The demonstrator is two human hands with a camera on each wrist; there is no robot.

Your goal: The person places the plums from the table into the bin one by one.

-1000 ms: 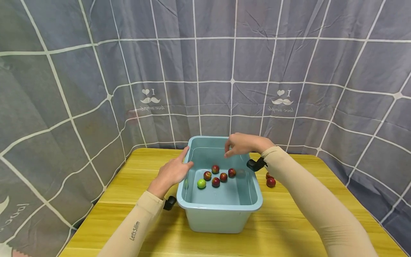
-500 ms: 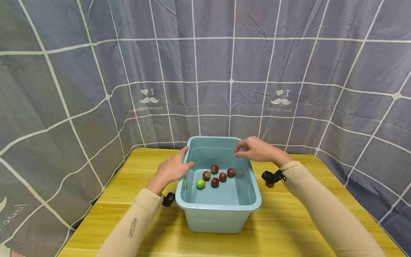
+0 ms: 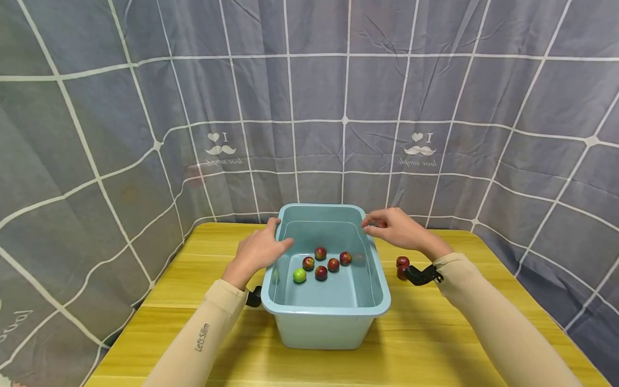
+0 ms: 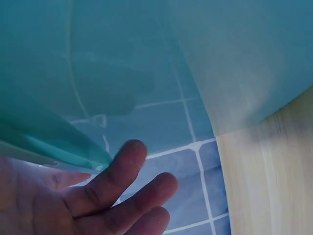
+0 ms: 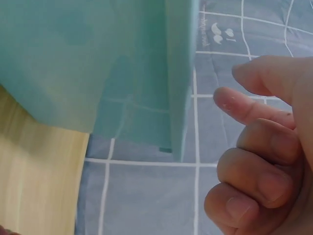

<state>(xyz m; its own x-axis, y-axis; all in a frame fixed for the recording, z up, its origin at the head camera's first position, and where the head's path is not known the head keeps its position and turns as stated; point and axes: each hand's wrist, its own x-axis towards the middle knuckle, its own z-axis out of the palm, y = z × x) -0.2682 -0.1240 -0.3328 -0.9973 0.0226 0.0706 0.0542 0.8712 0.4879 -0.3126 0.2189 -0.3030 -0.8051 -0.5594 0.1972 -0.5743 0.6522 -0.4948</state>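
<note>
A light blue plastic basin (image 3: pixel 333 310) stands on the table, holding several small round dark red fruits (image 3: pixel 321 273) and one bright green fruit (image 3: pixel 300 276). My left hand (image 3: pixel 258 250) rests at the basin's left rim, fingers outside and thumb reaching over the edge. In the left wrist view its fingers (image 4: pixel 156 188) are spread loosely beside the outer wall. Just off the far right rim hovers my right hand (image 3: pixel 398 228), holding nothing. The right wrist view shows its thumb (image 5: pixel 269 73) and index finger apart and the other fingers curled.
Two dark red fruits (image 3: pixel 403 262) lie on the wooden table (image 3: pixel 213 252) right of the basin, the nearer one partly behind the black wrist camera (image 3: pixel 422 275). A grey curtain (image 3: pixel 319 134) with white grid lines closes off the back and sides.
My right hand has moved rightward from over the basin to beyond its right rim, its thumb and index finger parting. The left hand stays at the left rim.
</note>
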